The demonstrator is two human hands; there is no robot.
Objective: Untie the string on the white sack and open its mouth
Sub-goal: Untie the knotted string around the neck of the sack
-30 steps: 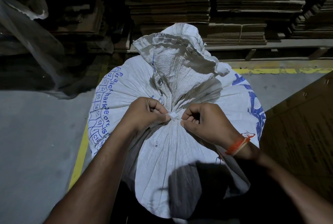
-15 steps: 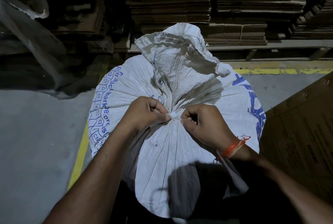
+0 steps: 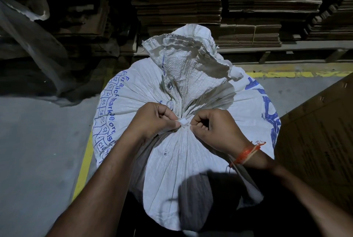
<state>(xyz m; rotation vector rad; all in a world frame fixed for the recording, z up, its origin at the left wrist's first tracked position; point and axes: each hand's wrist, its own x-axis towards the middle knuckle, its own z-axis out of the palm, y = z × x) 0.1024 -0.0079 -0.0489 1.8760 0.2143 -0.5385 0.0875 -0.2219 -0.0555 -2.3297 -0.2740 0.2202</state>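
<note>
A: State any change against the frame half a second back.

B: Slight. The left hand and right hand remain at the sack's neck, with the knot between them. The right wrist sits a little lower and nearer the body than before. The sack has not shifted, and its mouth is still gathered shut.

A: Edges and room?

B: The sack stands upright on the grey floor, directly in front of the person. A yellow line runs along the floor just left of the sack; a second yellow line runs across behind it on the right. A brown carton stands just beside the sack's right flank. Stacked flat cardboard fills the far side, behind the loose fabric above the tie. Open floor lies to the left.

A: Hand state?

B: Left hand: fingers curled, thumb and forefinger pinching the string at the left side of the knot. Right hand: fingers curled, fingertips pinching the string at the right side of the knot. An orange thread band circles the right wrist.

A: Position of the string?

B: Wrapped round the neck, still tied. The knot shows as a small white lump, touching both hands' fingertips.
</note>
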